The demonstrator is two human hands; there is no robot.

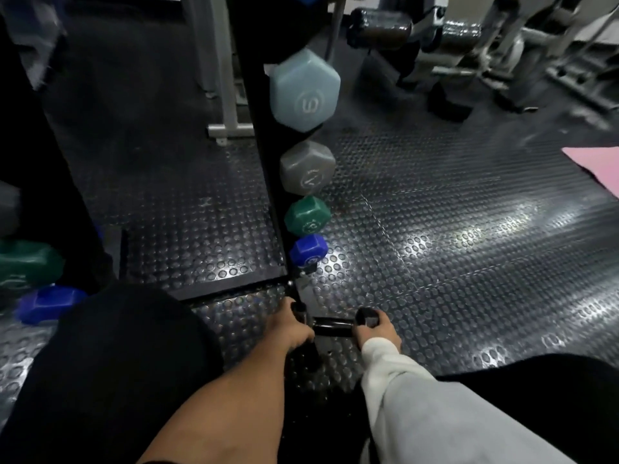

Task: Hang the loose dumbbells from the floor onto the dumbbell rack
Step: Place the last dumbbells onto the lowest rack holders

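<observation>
Black dumbbell (331,326) low by rack (264,162) base, gripped by both hands: left (291,326), right (376,329).

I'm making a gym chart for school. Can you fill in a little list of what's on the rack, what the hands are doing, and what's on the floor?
rack: black upright dumbbell rack
on rack, top to bottom: light blue dumbbell, grey dumbbell, green dumbbell, blue dumbbell
left hand: grips a black dumbbell low by the rack's foot
right hand: holds the dumbbell's other end
floor: dark studded rubber floor
far left, blurred: green weight, blue weight
right edge: pink mat
</observation>
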